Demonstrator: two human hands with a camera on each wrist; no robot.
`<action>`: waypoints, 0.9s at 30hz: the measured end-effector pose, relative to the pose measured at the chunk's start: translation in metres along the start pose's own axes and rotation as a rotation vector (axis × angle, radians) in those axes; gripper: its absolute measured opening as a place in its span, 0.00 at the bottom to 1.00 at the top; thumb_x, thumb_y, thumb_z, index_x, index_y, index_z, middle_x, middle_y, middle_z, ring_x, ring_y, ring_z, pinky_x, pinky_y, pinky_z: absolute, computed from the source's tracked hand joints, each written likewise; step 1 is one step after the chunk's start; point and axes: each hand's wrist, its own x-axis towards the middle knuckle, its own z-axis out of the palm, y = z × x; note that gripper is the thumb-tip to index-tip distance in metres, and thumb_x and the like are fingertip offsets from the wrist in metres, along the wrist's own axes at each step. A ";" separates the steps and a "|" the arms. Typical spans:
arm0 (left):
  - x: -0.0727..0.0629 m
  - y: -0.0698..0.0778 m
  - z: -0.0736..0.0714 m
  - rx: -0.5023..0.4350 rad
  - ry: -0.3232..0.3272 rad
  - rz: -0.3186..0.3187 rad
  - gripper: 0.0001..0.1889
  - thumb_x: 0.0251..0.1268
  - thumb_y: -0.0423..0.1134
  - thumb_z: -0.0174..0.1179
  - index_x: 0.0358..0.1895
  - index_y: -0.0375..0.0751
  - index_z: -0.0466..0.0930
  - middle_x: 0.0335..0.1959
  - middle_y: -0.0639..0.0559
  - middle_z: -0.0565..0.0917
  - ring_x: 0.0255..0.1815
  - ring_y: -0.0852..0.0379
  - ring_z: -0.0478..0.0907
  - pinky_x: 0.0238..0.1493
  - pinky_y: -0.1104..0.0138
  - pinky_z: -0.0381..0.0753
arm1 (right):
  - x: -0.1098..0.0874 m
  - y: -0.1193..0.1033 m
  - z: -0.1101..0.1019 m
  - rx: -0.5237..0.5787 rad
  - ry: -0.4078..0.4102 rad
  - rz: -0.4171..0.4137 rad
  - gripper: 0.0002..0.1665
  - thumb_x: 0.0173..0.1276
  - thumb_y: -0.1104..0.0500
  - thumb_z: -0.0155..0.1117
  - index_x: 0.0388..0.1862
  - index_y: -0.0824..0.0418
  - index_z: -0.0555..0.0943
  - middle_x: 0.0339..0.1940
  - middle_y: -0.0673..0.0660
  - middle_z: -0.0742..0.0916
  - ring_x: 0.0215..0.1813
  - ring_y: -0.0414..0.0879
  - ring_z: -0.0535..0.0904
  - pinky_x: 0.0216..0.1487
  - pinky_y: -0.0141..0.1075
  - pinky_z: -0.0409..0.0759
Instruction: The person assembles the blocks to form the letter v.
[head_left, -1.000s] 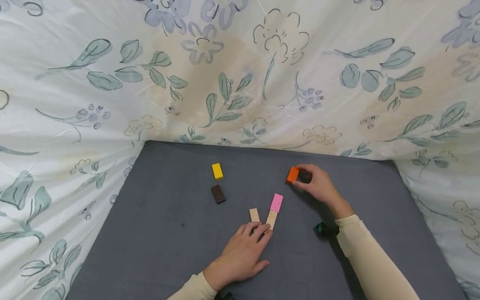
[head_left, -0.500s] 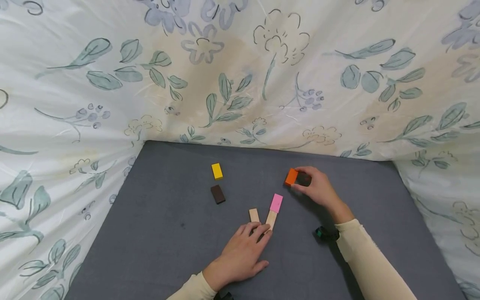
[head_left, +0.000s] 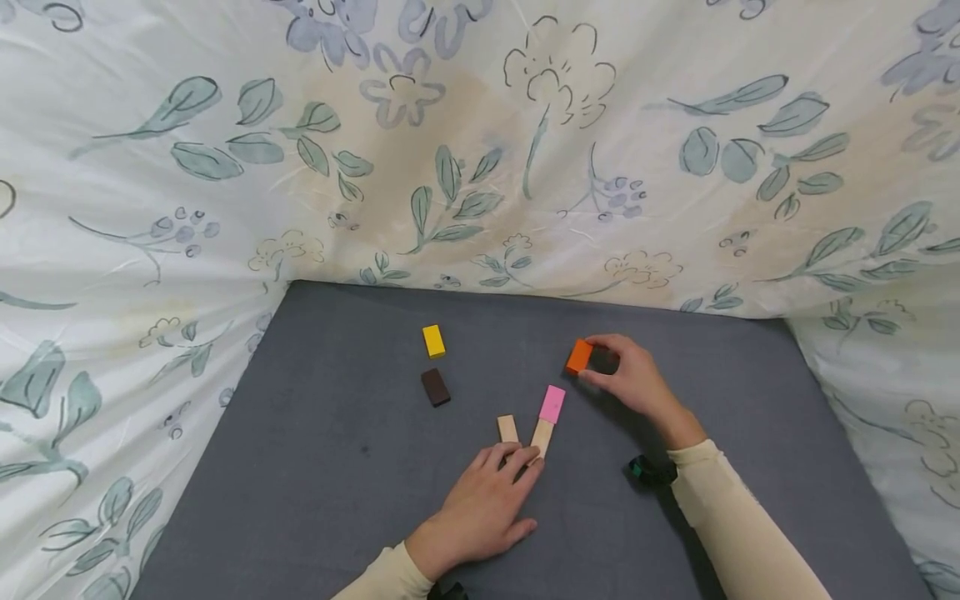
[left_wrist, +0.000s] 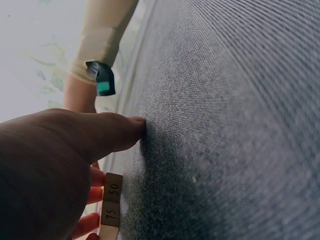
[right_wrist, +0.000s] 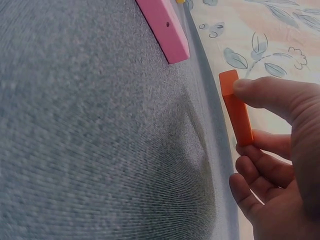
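Note:
My right hand [head_left: 637, 379] pinches an orange block [head_left: 579, 356] between thumb and fingers, toward the far right of the table. In the right wrist view the orange block [right_wrist: 237, 112] looks raised off the cloth. My left hand [head_left: 483, 508] lies palm down with its fingertips on the near ends of two plain wooden blocks, a left one [head_left: 507, 428] and a right one [head_left: 542, 437]. Against the right one's far end sits a pink block [head_left: 552, 404]. In the left wrist view, wooden block ends [left_wrist: 111, 200] bear the numbers 50 and 75.
A yellow block [head_left: 433, 342] and a dark brown block [head_left: 435, 387] lie apart, left of the pink one. Dark grey cloth [head_left: 315, 467] covers the table. A flower-patterned curtain [head_left: 465, 150] hangs behind it and along both sides.
My right hand has carried the orange block slightly left and nearer, toward the pink block. The left hand and the other blocks have stayed in place.

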 end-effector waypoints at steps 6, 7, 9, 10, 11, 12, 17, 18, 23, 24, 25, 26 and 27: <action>0.001 0.000 0.000 0.007 0.001 -0.004 0.38 0.71 0.64 0.70 0.77 0.49 0.76 0.79 0.51 0.70 0.75 0.50 0.67 0.73 0.53 0.73 | 0.000 -0.001 0.003 0.008 0.001 -0.005 0.37 0.68 0.54 0.83 0.71 0.65 0.81 0.68 0.68 0.83 0.59 0.65 0.81 0.62 0.63 0.80; 0.001 0.000 0.000 0.008 -0.001 -0.004 0.38 0.71 0.64 0.70 0.77 0.49 0.76 0.79 0.52 0.70 0.75 0.50 0.67 0.73 0.53 0.72 | 0.000 -0.001 0.003 0.010 0.000 -0.004 0.37 0.68 0.54 0.83 0.71 0.65 0.81 0.68 0.68 0.83 0.59 0.65 0.81 0.62 0.63 0.80; 0.001 0.000 0.000 0.009 -0.006 -0.005 0.38 0.71 0.65 0.70 0.77 0.49 0.76 0.79 0.52 0.69 0.75 0.50 0.66 0.73 0.53 0.72 | -0.001 0.000 0.005 0.013 -0.002 -0.002 0.37 0.67 0.54 0.84 0.71 0.64 0.82 0.68 0.67 0.83 0.59 0.65 0.81 0.61 0.63 0.81; 0.001 0.000 0.000 0.008 -0.008 -0.005 0.38 0.71 0.65 0.70 0.77 0.49 0.76 0.79 0.52 0.69 0.76 0.50 0.66 0.73 0.53 0.72 | -0.001 -0.001 0.005 0.014 -0.003 -0.001 0.37 0.67 0.54 0.84 0.71 0.64 0.82 0.68 0.67 0.83 0.58 0.65 0.81 0.61 0.63 0.81; 0.001 0.000 0.000 0.009 -0.011 -0.006 0.38 0.71 0.65 0.70 0.77 0.49 0.76 0.79 0.52 0.69 0.76 0.50 0.66 0.73 0.53 0.72 | -0.002 -0.001 0.006 0.016 -0.003 -0.001 0.37 0.67 0.54 0.84 0.71 0.64 0.82 0.68 0.67 0.83 0.58 0.65 0.82 0.61 0.62 0.81; 0.001 0.001 0.000 0.010 -0.014 -0.007 0.38 0.71 0.65 0.70 0.77 0.50 0.75 0.79 0.52 0.69 0.76 0.50 0.66 0.73 0.53 0.72 | -0.003 -0.001 0.007 0.016 -0.002 -0.003 0.37 0.67 0.54 0.84 0.71 0.64 0.82 0.68 0.67 0.83 0.58 0.65 0.82 0.60 0.62 0.81; 0.002 0.001 0.000 0.018 -0.019 -0.013 0.38 0.71 0.65 0.69 0.77 0.50 0.76 0.79 0.52 0.69 0.75 0.50 0.66 0.73 0.53 0.72 | -0.003 -0.001 0.010 0.019 0.006 -0.011 0.36 0.67 0.55 0.84 0.70 0.65 0.82 0.67 0.68 0.83 0.57 0.64 0.82 0.60 0.62 0.81; 0.002 0.001 0.000 0.019 -0.018 -0.014 0.38 0.71 0.65 0.69 0.77 0.50 0.76 0.79 0.52 0.69 0.75 0.50 0.66 0.73 0.53 0.72 | -0.003 -0.002 0.010 0.016 0.007 -0.011 0.37 0.67 0.54 0.84 0.71 0.65 0.82 0.67 0.68 0.83 0.57 0.64 0.82 0.60 0.62 0.81; 0.002 0.001 -0.001 0.027 -0.015 -0.011 0.38 0.71 0.65 0.70 0.77 0.50 0.76 0.78 0.52 0.70 0.75 0.50 0.67 0.73 0.53 0.72 | -0.003 -0.004 0.011 0.014 -0.004 -0.001 0.37 0.66 0.54 0.84 0.71 0.64 0.82 0.68 0.67 0.83 0.57 0.63 0.81 0.60 0.61 0.81; 0.002 0.001 -0.001 0.028 -0.015 -0.011 0.38 0.71 0.65 0.70 0.77 0.50 0.76 0.78 0.52 0.70 0.74 0.50 0.67 0.73 0.53 0.73 | -0.003 -0.004 0.011 0.015 -0.007 0.000 0.37 0.66 0.54 0.84 0.71 0.64 0.82 0.68 0.67 0.83 0.58 0.63 0.81 0.61 0.61 0.81; 0.002 0.001 -0.001 0.028 -0.015 -0.010 0.38 0.71 0.65 0.70 0.77 0.50 0.76 0.78 0.52 0.70 0.74 0.50 0.67 0.73 0.53 0.73 | -0.003 -0.004 0.011 0.015 -0.008 -0.001 0.37 0.66 0.54 0.84 0.71 0.64 0.82 0.68 0.67 0.83 0.58 0.63 0.81 0.61 0.61 0.81; 0.002 0.001 -0.001 0.027 -0.018 -0.011 0.38 0.71 0.66 0.69 0.77 0.50 0.76 0.78 0.52 0.70 0.74 0.50 0.67 0.73 0.53 0.73 | -0.003 -0.004 0.011 0.016 -0.009 0.000 0.37 0.66 0.53 0.85 0.71 0.64 0.82 0.67 0.67 0.83 0.58 0.63 0.81 0.61 0.61 0.81; 0.002 0.001 -0.001 0.025 -0.018 -0.011 0.38 0.71 0.66 0.69 0.77 0.50 0.76 0.78 0.52 0.70 0.74 0.50 0.67 0.73 0.53 0.73 | -0.004 -0.004 0.012 0.017 -0.009 -0.001 0.38 0.66 0.53 0.85 0.71 0.64 0.82 0.67 0.66 0.83 0.58 0.62 0.81 0.61 0.61 0.81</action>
